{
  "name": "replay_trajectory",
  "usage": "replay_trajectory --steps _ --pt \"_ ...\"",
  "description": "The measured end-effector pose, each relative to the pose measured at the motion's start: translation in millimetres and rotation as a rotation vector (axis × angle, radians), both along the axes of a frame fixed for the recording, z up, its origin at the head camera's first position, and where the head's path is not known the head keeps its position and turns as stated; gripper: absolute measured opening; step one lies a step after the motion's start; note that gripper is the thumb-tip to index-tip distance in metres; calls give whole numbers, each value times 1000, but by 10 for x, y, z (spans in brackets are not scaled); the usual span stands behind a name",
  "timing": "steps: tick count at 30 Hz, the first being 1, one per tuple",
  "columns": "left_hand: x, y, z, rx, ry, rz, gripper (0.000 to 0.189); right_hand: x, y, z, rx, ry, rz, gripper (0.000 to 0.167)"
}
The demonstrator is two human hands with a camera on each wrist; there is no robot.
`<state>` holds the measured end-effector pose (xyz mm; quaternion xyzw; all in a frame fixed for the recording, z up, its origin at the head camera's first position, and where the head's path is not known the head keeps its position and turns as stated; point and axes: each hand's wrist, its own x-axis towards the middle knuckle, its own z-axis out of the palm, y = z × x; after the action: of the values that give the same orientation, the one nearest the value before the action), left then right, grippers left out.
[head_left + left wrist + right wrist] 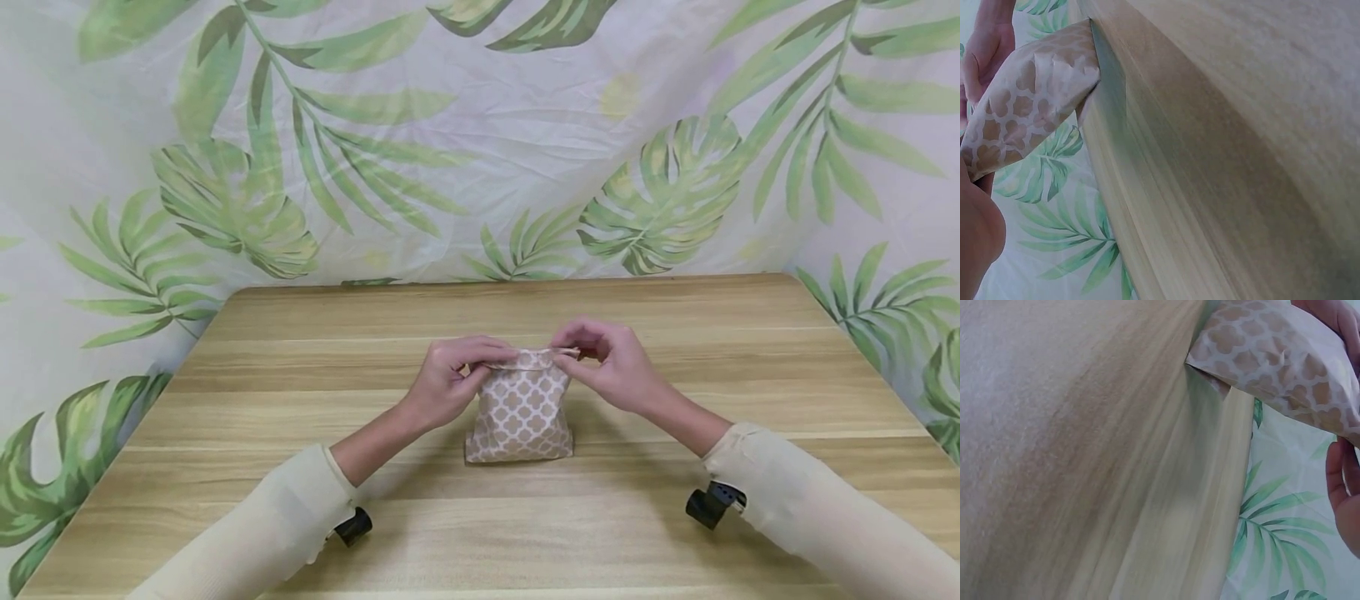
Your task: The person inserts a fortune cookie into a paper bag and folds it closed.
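Note:
A tan paper bag (pixel 522 412) with a white lattice print stands upright on the wooden table, its top edge folded over. My left hand (pixel 450 379) pinches the left end of the fold, thumb in front and fingers along the top. At the right end, my right hand (pixel 611 367) pinches the folded corner between thumb and fingers. Both wrist views show the bag from the side, bulging at its middle; the left wrist view has the bag (pixel 1029 100) at upper left, the right wrist view has the bag (pixel 1279 356) at upper right. Its contents are hidden.
The wooden table (pixel 300 367) reaches back to a hanging cloth (pixel 517 142) printed with green leaves. Small black cameras (pixel 352 527) are strapped at both wrists, under the pale sleeves (pixel 262 517).

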<state>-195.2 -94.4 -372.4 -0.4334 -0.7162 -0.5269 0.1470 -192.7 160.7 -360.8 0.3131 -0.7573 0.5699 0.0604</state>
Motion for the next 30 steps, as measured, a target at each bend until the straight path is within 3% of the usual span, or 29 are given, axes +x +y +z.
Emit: replay_trajectory --steps 3,6,15,19,21,26,30 --pt "-2 -4 -6 -2 12 1 31 -8 -4 24 29 -23 -31 17" --pt "-3 -14 -12 -2 11 9 31 -10 3 41 50 -37 -45 10" --pt "-9 -32 8 -42 -17 54 31 -7 -3 53 29 -41 -70 4" --pt "-17 -8 50 -62 -21 92 16 -8 -16 49 31 -19 -85 6" --pt "-21 6 69 -63 -36 122 10 -8 -18 52 31 -7 -84 7" --pt "-26 20 94 -52 -84 175 20 -6 -21 61 26 4 -69 3" --pt "-27 29 122 -72 -111 160 15 0 -16 62 24 8 -63 3"
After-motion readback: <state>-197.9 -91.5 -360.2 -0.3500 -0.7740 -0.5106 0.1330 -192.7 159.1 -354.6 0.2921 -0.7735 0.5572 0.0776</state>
